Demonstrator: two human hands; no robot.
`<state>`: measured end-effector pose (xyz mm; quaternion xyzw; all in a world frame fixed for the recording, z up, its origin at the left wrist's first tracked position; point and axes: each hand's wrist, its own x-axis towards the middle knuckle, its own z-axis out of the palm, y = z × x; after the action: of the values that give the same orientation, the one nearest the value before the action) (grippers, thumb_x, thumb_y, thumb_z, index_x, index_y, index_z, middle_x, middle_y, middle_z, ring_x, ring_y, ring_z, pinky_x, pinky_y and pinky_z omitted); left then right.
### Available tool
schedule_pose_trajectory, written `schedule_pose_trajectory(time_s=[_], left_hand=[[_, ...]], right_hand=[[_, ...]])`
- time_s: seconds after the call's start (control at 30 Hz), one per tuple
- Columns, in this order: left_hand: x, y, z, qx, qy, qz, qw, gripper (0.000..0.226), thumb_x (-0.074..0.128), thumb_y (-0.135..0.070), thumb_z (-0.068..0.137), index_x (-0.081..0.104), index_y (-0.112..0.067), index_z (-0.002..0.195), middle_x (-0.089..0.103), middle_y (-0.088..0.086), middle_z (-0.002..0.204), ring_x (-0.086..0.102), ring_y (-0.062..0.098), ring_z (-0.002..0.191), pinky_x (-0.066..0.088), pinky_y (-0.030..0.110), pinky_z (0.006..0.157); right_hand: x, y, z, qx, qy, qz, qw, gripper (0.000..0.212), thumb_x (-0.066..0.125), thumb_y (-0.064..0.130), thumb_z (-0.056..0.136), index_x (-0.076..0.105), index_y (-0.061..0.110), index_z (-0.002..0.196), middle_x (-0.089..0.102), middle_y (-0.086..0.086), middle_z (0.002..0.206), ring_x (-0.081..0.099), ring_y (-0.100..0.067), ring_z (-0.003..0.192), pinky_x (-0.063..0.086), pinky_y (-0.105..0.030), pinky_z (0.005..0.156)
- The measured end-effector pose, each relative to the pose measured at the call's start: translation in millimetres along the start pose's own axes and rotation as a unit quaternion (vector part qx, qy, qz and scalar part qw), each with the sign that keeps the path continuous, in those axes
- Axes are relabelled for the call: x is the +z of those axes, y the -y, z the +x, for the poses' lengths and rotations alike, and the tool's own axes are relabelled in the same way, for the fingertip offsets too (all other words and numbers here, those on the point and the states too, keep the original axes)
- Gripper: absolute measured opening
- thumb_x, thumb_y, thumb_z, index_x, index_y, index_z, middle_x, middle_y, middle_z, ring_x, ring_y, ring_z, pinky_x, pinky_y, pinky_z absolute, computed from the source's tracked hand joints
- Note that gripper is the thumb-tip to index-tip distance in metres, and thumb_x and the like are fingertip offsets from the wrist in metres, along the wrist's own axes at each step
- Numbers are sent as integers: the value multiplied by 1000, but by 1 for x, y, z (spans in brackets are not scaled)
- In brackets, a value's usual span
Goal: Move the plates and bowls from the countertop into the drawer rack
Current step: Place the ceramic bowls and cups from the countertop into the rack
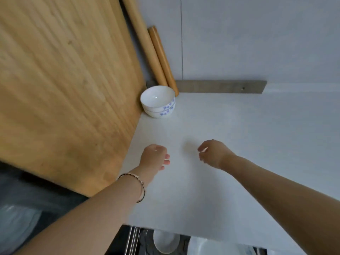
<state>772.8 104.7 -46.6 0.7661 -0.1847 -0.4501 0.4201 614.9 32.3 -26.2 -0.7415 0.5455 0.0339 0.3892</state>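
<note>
Both the left hand (154, 156) and right hand (211, 153) hover loosely curled, holding nothing. The stacked bowls (158, 102) sit far left, touching the wooden board (64, 89); a one-sided lift could separate the stack.

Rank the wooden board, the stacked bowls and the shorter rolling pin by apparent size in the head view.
1. wooden board, by far largest.
2. shorter rolling pin and stacked bowls: unsure; the pin is longer, the bowls wider.
</note>
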Motion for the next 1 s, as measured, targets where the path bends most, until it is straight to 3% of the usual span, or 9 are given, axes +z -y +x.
schedule_pose_trajectory(time_s=[0.1,0.2,0.33,0.5,0.67,0.77,0.83,0.9,1.0], left_hand=[[-5,-29,52,-35,-13,-114,993,16,48,-17,93,50,-7,81,50,6,74,55,19,60,45,29,57],[-5,-51,99,-55,-13,-179,982,27,52,-29,92,45,-8,107,49,9,84,58,22,61,49,32,57],[-3,-66,151,-47,0,-193,980,62,51,-47,89,34,-14,139,45,16,112,59,27,62,52,33,55],[1,-72,177,-37,32,-223,974,36,41,-31,96,36,-15,127,49,20,106,57,30,68,56,38,58],[-7,-78,175,-27,34,-231,972,27,30,-5,92,38,-12,117,52,13,104,59,28,68,58,36,54],[-2,-68,159,-35,7,-204,978,30,24,-1,91,37,-10,116,49,9,100,56,26,63,56,36,62],[1,-54,145,-38,-14,-187,981,42,27,1,87,38,-6,126,48,9,113,59,28,63,59,37,51],[2,-39,125,-34,-25,-164,986,49,30,2,83,39,-4,130,48,13,119,61,29,63,56,34,39],[7,-18,78,-35,16,-131,991,34,34,3,84,45,0,116,53,18,107,60,29,61,55,33,41]], right_hand=[[2,20,43,25,-27,23,999,29,48,8,87,66,-2,107,69,-19,110,63,-33,107,51,-40,96],[6,23,72,54,-47,53,996,27,48,7,86,66,-2,106,70,-19,108,67,-29,98,55,-35,88],[14,13,85,75,-24,111,991,27,47,1,90,61,-5,113,68,-24,111,61,-12,55,43,-7,41],[22,-9,80,106,-40,110,988,18,49,7,86,64,10,79,73,-19,100,66,-25,84,47,-26,66],[23,-28,66,118,-49,109,986,26,48,11,86,64,12,107,73,-7,95,65,-19,82,48,-25,67],[23,-31,49,120,-53,127,983,20,49,11,86,61,17,101,74,-8,96,64,-17,78,45,-17,61],[23,-35,36,115,-55,136,983,16,49,13,86,59,20,97,74,-8,97,65,-17,78,44,-16,60],[20,-38,21,107,-69,147,981,11,52,18,87,60,18,94,74,-8,96,67,-20,82,48,-21,61],[13,-38,-1,100,-107,244,959,34,53,33,90,62,9,112,69,-11,101,67,-25,85,55,-36,80]])
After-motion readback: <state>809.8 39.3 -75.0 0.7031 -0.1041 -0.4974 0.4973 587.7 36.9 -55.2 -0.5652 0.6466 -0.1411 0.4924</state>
